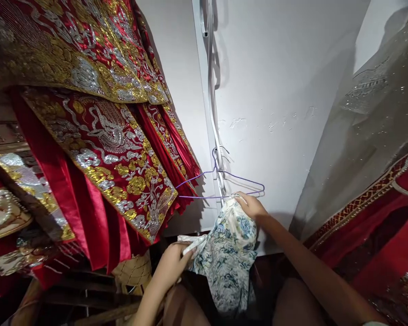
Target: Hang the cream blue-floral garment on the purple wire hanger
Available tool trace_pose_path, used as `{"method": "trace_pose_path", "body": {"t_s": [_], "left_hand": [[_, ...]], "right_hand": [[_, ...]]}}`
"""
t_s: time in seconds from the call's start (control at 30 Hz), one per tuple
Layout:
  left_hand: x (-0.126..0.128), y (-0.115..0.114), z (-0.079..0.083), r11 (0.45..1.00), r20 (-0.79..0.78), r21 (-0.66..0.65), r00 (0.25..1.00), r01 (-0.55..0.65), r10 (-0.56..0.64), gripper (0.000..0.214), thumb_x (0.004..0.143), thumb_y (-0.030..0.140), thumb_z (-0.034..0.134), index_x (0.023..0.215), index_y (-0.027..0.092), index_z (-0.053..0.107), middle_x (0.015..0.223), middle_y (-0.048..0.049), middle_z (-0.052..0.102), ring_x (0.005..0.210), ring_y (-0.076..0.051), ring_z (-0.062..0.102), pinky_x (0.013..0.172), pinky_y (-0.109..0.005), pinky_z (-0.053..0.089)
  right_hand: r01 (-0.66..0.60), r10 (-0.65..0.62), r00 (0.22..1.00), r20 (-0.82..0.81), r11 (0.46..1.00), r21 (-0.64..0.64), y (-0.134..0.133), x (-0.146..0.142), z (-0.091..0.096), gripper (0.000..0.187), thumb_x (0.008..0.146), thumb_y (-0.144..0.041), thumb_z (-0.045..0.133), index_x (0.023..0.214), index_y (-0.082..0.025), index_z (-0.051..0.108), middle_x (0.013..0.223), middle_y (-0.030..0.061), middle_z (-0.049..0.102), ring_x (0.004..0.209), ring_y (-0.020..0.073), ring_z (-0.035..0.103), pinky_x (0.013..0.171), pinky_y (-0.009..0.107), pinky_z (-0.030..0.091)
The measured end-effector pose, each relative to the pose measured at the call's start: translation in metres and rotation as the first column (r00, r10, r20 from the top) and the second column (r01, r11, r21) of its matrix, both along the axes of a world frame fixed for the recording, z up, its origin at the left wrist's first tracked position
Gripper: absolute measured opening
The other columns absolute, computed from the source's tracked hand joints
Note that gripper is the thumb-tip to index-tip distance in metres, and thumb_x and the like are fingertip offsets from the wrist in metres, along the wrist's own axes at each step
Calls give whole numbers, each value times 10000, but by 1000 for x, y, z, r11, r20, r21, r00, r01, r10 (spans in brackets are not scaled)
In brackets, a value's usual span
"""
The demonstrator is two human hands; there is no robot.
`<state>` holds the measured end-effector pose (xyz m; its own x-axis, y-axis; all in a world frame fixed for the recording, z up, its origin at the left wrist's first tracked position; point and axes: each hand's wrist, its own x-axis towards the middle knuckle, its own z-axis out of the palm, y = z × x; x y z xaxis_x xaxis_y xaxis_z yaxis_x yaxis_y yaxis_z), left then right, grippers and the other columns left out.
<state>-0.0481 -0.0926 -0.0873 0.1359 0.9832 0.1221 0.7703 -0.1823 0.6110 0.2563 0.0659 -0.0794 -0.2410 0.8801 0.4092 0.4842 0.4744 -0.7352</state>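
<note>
A white garment with a blue floral print (229, 262) hangs down between my two hands, most of its cloth loose below them. My right hand (251, 206) grips its top edge, close under the bottom bar of a purple wire hanger (204, 197). That hanger hangs from a hook on a white upright rail (211, 99) against the wall. My left hand (174, 260) is closed on a white strap or band at the garment's left side. Whether the cloth's top touches the hanger bar I cannot tell.
At left hangs a red costume with gold and silver embroidery (122, 149), its hem near the hanger. A woven basket (134, 270) stands below it. Red fabric with beaded trim (357, 217) is at right, beside a sheer, sparkling cloth (370, 122).
</note>
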Motion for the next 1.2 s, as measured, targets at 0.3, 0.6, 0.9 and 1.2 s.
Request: {"method": "trace_pose_path", "body": {"t_s": [0.3,0.6,0.9,1.2], "left_hand": [[-12,28,24,972,230,90,955,-215,190,325,805,447,639,959,203,789,1159,-106,750,1169,-349,649,1073,-451,431],[22,80,65,915,104,390,992,-104,69,235,875,409,552,834,190,626,1294,-131,665,1213,-309,603,1017,-409,457],[20,102,77,859,79,510,997,-42,2,305,978,354,464,1124,181,669,1147,-96,715,1067,-242,654,941,-357,480],[15,104,92,845,59,530,997,-66,41,311,966,409,463,1006,178,668,1048,-94,631,1038,-247,604,951,-383,459]], "right_hand": [[48,-49,999,-12,998,-50,-24,49,22,371,913,-493,503,697,-205,594,680,17,625,668,200,542,611,287,378],[23,-23,1000,3,990,-141,-32,51,30,388,893,-497,509,641,-203,540,635,-6,564,642,181,512,584,268,366],[-5,8,997,71,999,-45,-53,92,29,856,775,-274,656,1559,-285,312,753,-38,600,647,174,568,619,258,428],[-197,184,980,-78,952,-232,-11,131,82,224,777,-339,680,872,-174,797,857,69,755,855,267,673,770,332,510]]}}
